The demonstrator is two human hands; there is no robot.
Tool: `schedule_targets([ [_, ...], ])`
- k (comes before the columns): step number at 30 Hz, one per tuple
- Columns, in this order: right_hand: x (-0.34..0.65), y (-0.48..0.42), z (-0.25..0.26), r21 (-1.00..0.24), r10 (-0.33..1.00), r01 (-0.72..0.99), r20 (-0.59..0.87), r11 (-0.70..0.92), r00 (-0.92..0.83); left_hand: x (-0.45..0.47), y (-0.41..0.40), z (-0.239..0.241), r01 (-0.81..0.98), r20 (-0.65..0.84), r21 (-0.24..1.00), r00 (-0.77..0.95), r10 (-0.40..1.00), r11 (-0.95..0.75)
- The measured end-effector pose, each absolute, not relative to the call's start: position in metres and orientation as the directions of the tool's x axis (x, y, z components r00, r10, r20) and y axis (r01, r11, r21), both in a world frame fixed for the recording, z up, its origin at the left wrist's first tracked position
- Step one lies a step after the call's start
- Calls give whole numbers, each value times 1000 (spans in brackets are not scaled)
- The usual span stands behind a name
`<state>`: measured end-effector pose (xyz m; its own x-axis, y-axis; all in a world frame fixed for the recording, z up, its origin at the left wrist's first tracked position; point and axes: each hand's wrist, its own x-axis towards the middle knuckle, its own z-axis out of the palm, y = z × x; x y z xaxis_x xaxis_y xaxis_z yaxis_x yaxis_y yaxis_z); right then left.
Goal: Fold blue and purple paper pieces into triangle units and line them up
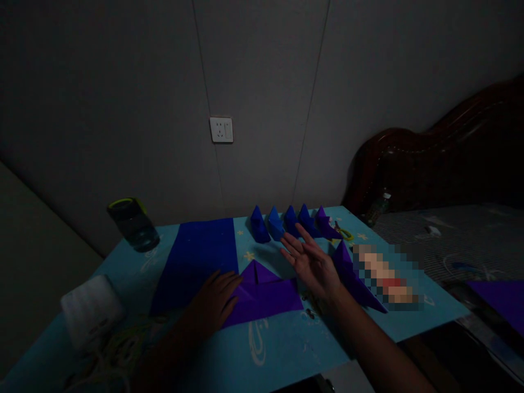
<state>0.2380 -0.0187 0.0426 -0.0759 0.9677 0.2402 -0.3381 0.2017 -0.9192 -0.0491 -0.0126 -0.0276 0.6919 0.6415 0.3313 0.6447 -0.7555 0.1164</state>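
A purple sheet of paper [266, 297], folded to a peak at the top with a flat band below, lies on the table. My left hand [216, 300] rests flat on its left end, fingers stretched out. Raised above the right side of the paper, my right hand [315, 265] has its palm turned up and its fingers spread, with nothing in it. A large purple paper boat [352, 275] sits just right of that hand. Behind it stands a row of several smaller paper boats, blue ones [258, 226] and a purple one [325, 222] at the right end.
Dark blue paper [200, 256] lies left of centre on the light blue tablecloth [295, 349]. A dark bottle [133, 225] and a white box-like object [92, 311] stand at the left. Scissors with yellow handles [344, 233] lie behind the large boat. Beyond the right edge is a bed [442, 234].
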Motion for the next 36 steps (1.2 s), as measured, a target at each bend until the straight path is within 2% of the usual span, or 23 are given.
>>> schedule_targets([
  [2,239,-20,42,-926,956,-289,279,243,-90,-48,-14,-26,647,329,143,683,653,-749],
  [3,240,-21,43,-942,948,-209,291,262,-126,-47,-15,-24,652,324,159,674,663,-741],
  [5,241,-26,48,-951,919,54,277,303,-281,-46,-16,-21,665,304,190,660,687,-722],
  [8,244,-31,54,-801,830,417,169,429,-531,-44,-19,-16,672,289,221,647,706,-707],
  [10,245,-32,55,-708,806,506,151,492,-572,-43,-20,-14,672,287,234,643,710,-703],
  [13,247,-28,51,-691,848,532,236,490,-475,-43,-20,-12,673,274,247,641,717,-697],
  [16,249,-24,45,-712,907,563,321,421,-272,-44,-20,-11,668,275,253,644,714,-700],
  [20,250,-21,38,-756,967,605,232,248,-107,-43,-19,-9,676,283,262,629,724,-689],
  [23,248,-22,35,-801,977,558,164,214,-139,-42,-19,-7,681,280,273,620,733,-680],
  [28,243,-22,32,-774,974,593,203,221,-98,-40,-20,-3,671,277,303,617,737,-676],
  [31,242,-24,34,-809,988,566,127,158,-93,-40,-21,-1,668,284,302,618,733,-680],
  [36,239,-32,44,-825,916,499,53,265,-398,-39,-21,-3,661,318,268,626,712,-701],
])
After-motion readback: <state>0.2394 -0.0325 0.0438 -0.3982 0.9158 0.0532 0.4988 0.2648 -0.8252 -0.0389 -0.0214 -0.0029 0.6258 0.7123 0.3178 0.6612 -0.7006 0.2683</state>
